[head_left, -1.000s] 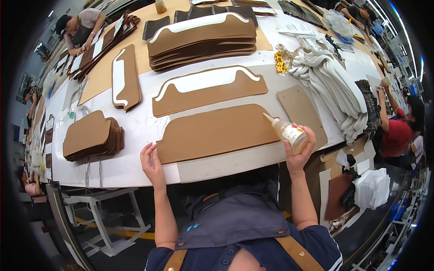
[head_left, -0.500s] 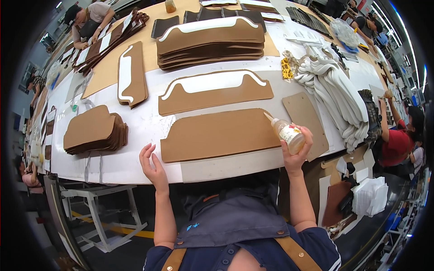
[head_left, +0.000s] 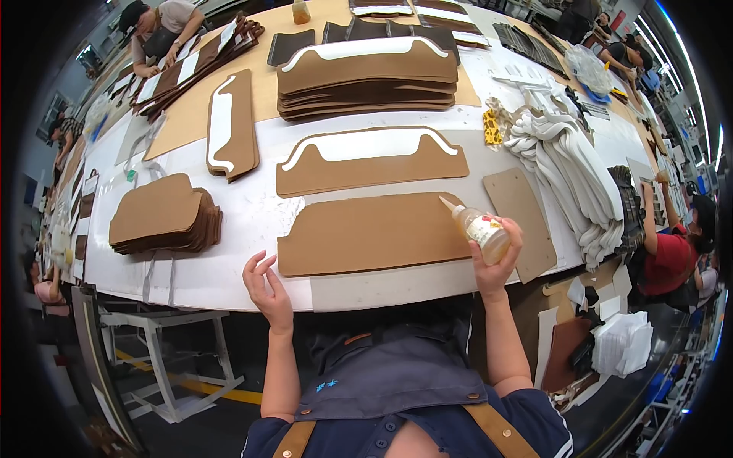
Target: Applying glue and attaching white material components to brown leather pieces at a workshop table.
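Observation:
My right hand (head_left: 500,259) is closed around a clear squeeze bottle (head_left: 487,235) with amber liquid in it. The bottle is tilted, its narrow nozzle pointing away and left, over the far right part of a plain brown panel (head_left: 366,237). Whether the tip touches the panel, I cannot tell. At the panel's near left corner is my left hand (head_left: 269,288), fingers apart and holding nothing. Beyond this panel lies a similar brown panel (head_left: 412,164) with a white curved strip (head_left: 366,145) along its far edge.
A tall stack of brown panels (head_left: 366,95) stands farther back, and a smaller stack (head_left: 156,214) sits at left. White strips (head_left: 569,168) are heaped at right beside a tan board (head_left: 519,221). A co-worker (head_left: 164,38) bends over the table at far left.
My right hand has moved the bottle a little left over the panel. My left hand stays near the same corner. The whole view has shifted slightly.

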Demonstrator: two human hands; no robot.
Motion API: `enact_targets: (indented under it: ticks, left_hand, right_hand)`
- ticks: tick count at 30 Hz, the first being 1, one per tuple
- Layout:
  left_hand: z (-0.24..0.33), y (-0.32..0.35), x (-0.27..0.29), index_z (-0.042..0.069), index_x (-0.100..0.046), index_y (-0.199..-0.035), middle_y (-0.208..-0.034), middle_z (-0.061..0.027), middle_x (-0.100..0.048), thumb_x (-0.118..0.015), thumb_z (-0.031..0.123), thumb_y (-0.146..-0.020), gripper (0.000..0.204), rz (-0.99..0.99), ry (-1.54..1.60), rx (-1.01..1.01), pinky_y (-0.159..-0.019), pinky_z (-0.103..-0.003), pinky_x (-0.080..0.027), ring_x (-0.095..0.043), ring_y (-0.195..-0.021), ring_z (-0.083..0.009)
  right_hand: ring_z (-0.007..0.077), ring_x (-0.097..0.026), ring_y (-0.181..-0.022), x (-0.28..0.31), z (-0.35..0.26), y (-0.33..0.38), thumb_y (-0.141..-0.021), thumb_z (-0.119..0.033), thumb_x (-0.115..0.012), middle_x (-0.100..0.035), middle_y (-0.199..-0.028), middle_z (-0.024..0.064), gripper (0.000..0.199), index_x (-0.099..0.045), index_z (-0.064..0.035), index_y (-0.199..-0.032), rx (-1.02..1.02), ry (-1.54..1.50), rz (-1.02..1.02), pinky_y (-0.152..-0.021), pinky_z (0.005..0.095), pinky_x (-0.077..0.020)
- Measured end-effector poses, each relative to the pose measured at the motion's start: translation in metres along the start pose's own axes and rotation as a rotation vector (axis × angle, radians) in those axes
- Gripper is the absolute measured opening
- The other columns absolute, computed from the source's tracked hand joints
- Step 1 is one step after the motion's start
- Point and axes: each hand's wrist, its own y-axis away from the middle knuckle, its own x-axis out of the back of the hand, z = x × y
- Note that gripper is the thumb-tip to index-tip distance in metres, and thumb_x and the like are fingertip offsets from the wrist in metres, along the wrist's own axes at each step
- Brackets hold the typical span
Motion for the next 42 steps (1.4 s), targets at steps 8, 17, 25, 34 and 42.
enact_targets:
  ticks: [8, 17, 25, 34, 42]
  left_hand:
    - [0.002, -0.001, -0.001, 0.003, -0.07, -0.108, -0.126, -0.013, -0.063, -0.053, -0.006, -0.099, 0.021, 0.008, -0.023, -0.031, -0.103, -0.04, -0.046, -0.058, -0.122, -0.0303]
    - [0.003, 0.001, 0.0, 0.003, -0.07, -0.107, -0.127, -0.0132, -0.063, -0.053, -0.007, -0.099, 0.021, 0.005, -0.012, -0.024, -0.104, -0.04, -0.045, -0.059, -0.122, -0.0291]
    - [0.0, 0.001, 0.001, 0.004, -0.072, -0.106, -0.126, -0.0126, -0.063, -0.053, -0.007, -0.099, 0.022, 0.015, 0.004, -0.038, -0.1, -0.037, -0.046, -0.059, -0.119, -0.0278]
    - [-0.001, 0.001, 0.002, 0.006, -0.073, -0.106, -0.122, -0.0117, -0.063, -0.055, -0.014, -0.088, 0.032, 0.037, 0.034, -0.065, -0.095, -0.039, -0.048, -0.057, -0.116, -0.0296]
    - [-0.002, 0.0, 0.004, 0.007, -0.073, -0.105, -0.122, -0.0106, -0.064, -0.057, -0.013, -0.087, 0.032, 0.035, 0.035, -0.056, -0.097, -0.039, -0.048, -0.058, -0.119, -0.03]
  right_hand:
    - [0.0344, -0.061, -0.12, -0.018, -0.013, -0.001, -0.088, -0.015, -0.083, -0.054, -0.129, 0.019, 0.066, -0.044, -0.0056, -0.141, 0.0, -0.091, -0.027, -0.106, 0.0459, -0.0489]
    - [0.0379, -0.063, -0.117, -0.04, -0.03, -0.004, -0.083, -0.012, -0.088, -0.055, -0.129, 0.0223, 0.072, -0.045, -0.0049, -0.14, 0.071, -0.085, -0.092, -0.098, 0.0463, -0.0555]
    - [0.0387, -0.064, -0.118, -0.066, -0.042, -0.002, -0.08, -0.007, -0.088, -0.052, -0.13, 0.022, 0.075, -0.044, -0.0068, -0.141, 0.095, -0.219, -0.138, -0.097, 0.0464, -0.0584]
    - [0.039, -0.062, -0.122, -0.092, -0.061, -0.004, -0.086, -0.014, -0.085, -0.051, -0.131, 0.0215, 0.071, -0.042, -0.0075, -0.142, 0.122, -0.257, -0.224, -0.101, 0.048, -0.0549]
    - [0.0383, -0.063, -0.121, -0.114, -0.073, -0.006, -0.086, -0.014, -0.085, -0.052, -0.131, 0.0216, 0.071, -0.043, -0.0075, -0.142, 0.161, -0.294, -0.265, -0.101, 0.0473, -0.0557]
